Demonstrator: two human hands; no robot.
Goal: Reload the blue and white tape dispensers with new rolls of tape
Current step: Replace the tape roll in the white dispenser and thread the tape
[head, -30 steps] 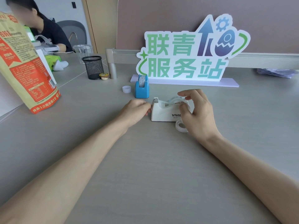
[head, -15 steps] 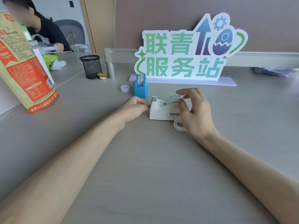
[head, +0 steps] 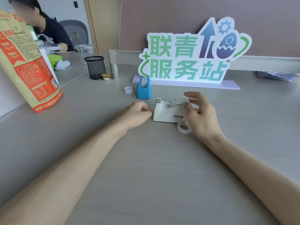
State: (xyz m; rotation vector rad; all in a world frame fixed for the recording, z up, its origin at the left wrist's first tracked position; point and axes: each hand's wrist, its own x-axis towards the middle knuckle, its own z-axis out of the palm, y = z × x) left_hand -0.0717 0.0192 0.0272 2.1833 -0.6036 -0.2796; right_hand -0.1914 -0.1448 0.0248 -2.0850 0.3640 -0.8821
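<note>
White tape dispenser (head: 168,112), marked VIVID on its near side, sits on the grey desk (head: 146,168) just right of the frame's centre, with a clear tape roll (head: 179,101) seated in its cradle and its cutter end pointing toward the left of the frame. The right hand (head: 200,114) hovers over the dispenser's right end with fingers spread and slightly blurred; the thumb and forefinger sit at the roll's rim, but whether they actually pinch it cannot be told. The left hand (head: 138,113) rests on the desk as a loose fist, its knuckles touching or just short of the dispenser's cutter end, gripping nothing that shows.

A second, loose tape roll (head: 183,127) lies flat on the desk against the dispenser's near right corner, partly under the right palm. Above and to the left of the white one, the blue tape dispenser (head: 144,88) stands upright with a roll already loaded in it, and a small white plastic core (head: 128,90) stands just beside it on its left.

Behind both, a standing sign (head: 191,52) with green characters fills the upper middle of the frame. A black mesh pen holder (head: 95,67) stands in the upper left, and a red and tan food pouch (head: 24,65) leans at the left edge.
</note>
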